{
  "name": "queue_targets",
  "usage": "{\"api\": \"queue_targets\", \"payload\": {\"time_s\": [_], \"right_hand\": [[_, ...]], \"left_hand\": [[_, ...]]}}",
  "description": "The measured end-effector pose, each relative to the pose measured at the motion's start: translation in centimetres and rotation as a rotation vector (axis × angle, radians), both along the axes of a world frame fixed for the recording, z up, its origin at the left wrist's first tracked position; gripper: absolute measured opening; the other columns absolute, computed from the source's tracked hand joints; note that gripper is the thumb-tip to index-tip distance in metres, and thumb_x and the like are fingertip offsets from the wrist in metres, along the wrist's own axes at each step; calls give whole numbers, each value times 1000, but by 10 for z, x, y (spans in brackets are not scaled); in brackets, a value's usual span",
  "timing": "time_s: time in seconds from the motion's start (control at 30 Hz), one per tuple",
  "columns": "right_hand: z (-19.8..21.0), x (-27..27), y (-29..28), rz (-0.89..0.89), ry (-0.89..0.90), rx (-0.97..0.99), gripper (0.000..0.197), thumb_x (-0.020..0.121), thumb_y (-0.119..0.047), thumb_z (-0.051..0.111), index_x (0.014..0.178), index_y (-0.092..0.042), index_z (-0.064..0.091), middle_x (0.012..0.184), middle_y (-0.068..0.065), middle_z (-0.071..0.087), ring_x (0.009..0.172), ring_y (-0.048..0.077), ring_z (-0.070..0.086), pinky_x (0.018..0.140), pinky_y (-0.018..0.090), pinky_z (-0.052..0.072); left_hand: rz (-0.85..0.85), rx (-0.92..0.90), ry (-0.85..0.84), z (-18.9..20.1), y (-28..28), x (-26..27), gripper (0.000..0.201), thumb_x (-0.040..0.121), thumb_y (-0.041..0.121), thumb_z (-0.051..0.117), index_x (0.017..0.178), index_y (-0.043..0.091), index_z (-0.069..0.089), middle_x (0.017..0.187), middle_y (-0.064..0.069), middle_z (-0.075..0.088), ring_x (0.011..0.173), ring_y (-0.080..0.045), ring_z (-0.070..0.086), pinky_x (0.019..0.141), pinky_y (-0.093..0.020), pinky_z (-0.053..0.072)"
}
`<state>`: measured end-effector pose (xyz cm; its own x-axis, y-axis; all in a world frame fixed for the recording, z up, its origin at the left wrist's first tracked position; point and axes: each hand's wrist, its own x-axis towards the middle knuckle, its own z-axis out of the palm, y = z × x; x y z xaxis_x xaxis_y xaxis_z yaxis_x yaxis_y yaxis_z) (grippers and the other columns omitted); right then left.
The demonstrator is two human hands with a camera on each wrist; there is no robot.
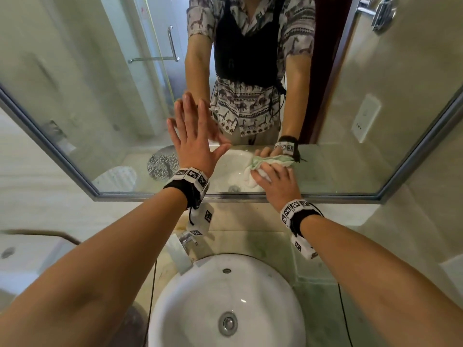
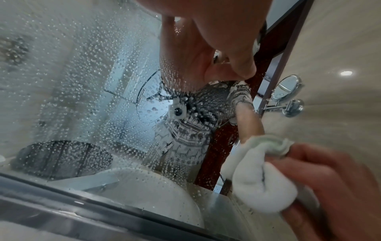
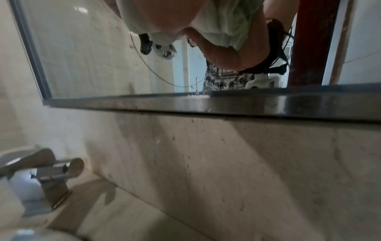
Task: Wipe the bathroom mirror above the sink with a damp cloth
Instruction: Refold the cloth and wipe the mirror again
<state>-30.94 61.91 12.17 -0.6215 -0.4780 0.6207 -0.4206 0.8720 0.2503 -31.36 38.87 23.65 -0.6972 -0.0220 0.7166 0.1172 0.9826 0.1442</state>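
The mirror (image 1: 100, 96) hangs above the sink in a grey metal frame (image 1: 238, 197). My left hand (image 1: 193, 136) lies flat on the glass at centre, fingers spread and straight. My right hand (image 1: 273, 179) grips a bunched white and pale green cloth (image 1: 251, 175) and presses it against the lower glass, just above the frame. The left wrist view shows the fingers curled round the cloth (image 2: 261, 184), and dense water droplets (image 2: 92, 97) on the glass left of it. In the right wrist view the cloth (image 3: 226, 24) shows under the palm.
A round white sink (image 1: 200, 309) sits directly below, with a chrome faucet (image 1: 186, 240) on the marble counter behind it. A white fixture (image 1: 25, 251) stands at the left. Beige wall tile (image 3: 226, 163) runs between the mirror frame and the counter.
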Motion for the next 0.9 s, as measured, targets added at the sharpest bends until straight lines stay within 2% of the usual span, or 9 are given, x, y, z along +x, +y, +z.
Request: {"api": "queue_targets", "payload": {"time_s": [0.17, 0.3, 0.4, 0.5, 0.6, 0.67, 0.77, 0.83, 0.9], "right_hand": [[-26, 10, -1, 72, -97, 4, 67, 64, -10, 73, 126, -25, 53, 128, 5, 42, 111, 31, 41, 89, 47, 42], [-33, 12, -4, 111, -131, -38, 43, 73, -11, 66, 114, -20, 60, 120, 5, 58, 106, 30, 51, 76, 44, 49], [-24, 17, -8, 130, -200, -50, 40, 71, -11, 72, 109, -18, 62, 114, 5, 62, 100, 29, 57, 71, 41, 51], [-1, 25, -9, 50, -237, -231, 45, 67, -9, 77, 109, -18, 63, 116, 4, 61, 104, 29, 56, 75, 41, 53], [43, 28, -6, -9, -123, -461, 36, 82, -14, 64, 117, -15, 60, 123, 8, 57, 110, 30, 49, 81, 43, 53], [82, 25, -3, -11, -7, -599, 35, 89, -18, 52, 123, -14, 57, 128, 10, 53, 112, 32, 45, 87, 40, 47], [128, 11, -3, -60, 159, -801, 36, 90, -17, 52, 126, -11, 54, 129, 13, 51, 111, 35, 46, 92, 36, 38], [133, 3, -16, -100, 256, -835, 36, 89, -13, 56, 124, -7, 54, 125, 15, 54, 107, 35, 48, 94, 34, 33], [117, -2, -35, -121, 289, -790, 35, 88, -12, 57, 122, -8, 55, 124, 13, 56, 102, 32, 46, 89, 32, 34]], "left_hand": [[7, -9, 10, 0, 0, 1, 114, 76, 79, 56, 156, 9, 15, 159, -29, 12, 147, -47, 10, 116, -64, 12], [18, -19, 4, 1, 2, 3, 112, 76, 81, 48, 155, 10, 14, 159, -29, 11, 148, -46, 9, 118, -62, 11], [28, -24, -9, 4, 3, 7, 112, 77, 83, 45, 156, 9, 16, 159, -28, 12, 148, -45, 10, 118, -62, 12], [53, -46, -27, 8, 4, 12, 109, 79, 80, 51, 156, 10, 18, 161, -26, 12, 149, -43, 9, 117, -61, 15], [67, -63, -14, 11, 0, 17, 101, 82, 76, 52, 157, 15, 21, 162, -20, 12, 150, -39, 10, 118, -61, 15], [75, -88, 14, 12, -9, 20, 97, 84, 75, 51, 157, 19, 19, 162, -17, 12, 150, -37, 10, 119, -61, 11], [77, -96, -12, 15, -29, 16, 101, 83, 75, 52, 158, 22, 11, 163, -19, 4, 151, -38, 4, 119, -61, 8], [80, -104, -47, 16, -39, 13, 103, 82, 77, 50, 159, 24, 6, 163, -20, -2, 151, -37, -1, 118, -62, 8], [63, -122, -68, 15, -43, 9, 102, 83, 78, 47, 159, 23, 6, 163, -20, -5, 151, -37, -4, 117, -64, 7]]}}
